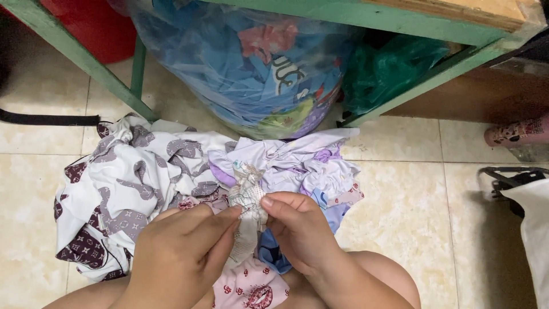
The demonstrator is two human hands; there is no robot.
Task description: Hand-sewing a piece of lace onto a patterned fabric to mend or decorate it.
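My left hand (180,252) and my right hand (300,232) meet at the centre, both pinching a small white fabric label (247,197) with printed marks. The label belongs to a crumpled garment in my lap, white with red prints (251,286). Fingertips of both hands touch on the label's lower part. Behind it lies a heap of clothes (137,177), white with grey-brown patterns at the left and pale purple and white pieces (309,163) at the right.
A large clear plastic bag (251,68) stuffed with blue fabric stands under a green metal frame (103,74). A green bag (389,68) sits beside it. The floor is beige tile (417,206). A white bag with black handles (526,194) is at the right.
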